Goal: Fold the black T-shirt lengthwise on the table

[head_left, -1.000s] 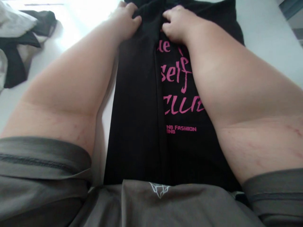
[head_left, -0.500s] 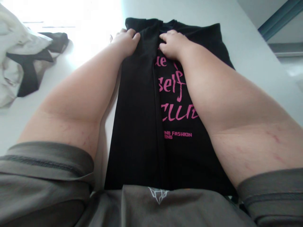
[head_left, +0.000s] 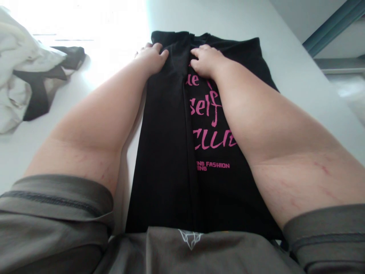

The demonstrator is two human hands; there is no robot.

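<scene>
T-shirt (head_left: pixel 168 152) is showing solid black, with bright pink lettering (head_left: pixel 212 125) printed down its right half; big brush-style pink words up top, one small line of pink block capitals below. The folded-over left half is showing plain black, no print. Table (head_left: pixel 285 68) is reading pale grey-white, washing out to pure white at the far left. Clothes pile (head_left: pixel 28 80) at the left is showing cream-white fabric mixed with black pieces. The person's own shirt (head_left: pixel 199 251) is showing olive grey, with a small white line-drawn geometric logo (head_left: pixel 190 236) on the chest. Beam (head_left: pixel 330 28) at the top right is looking teal-blue.
</scene>
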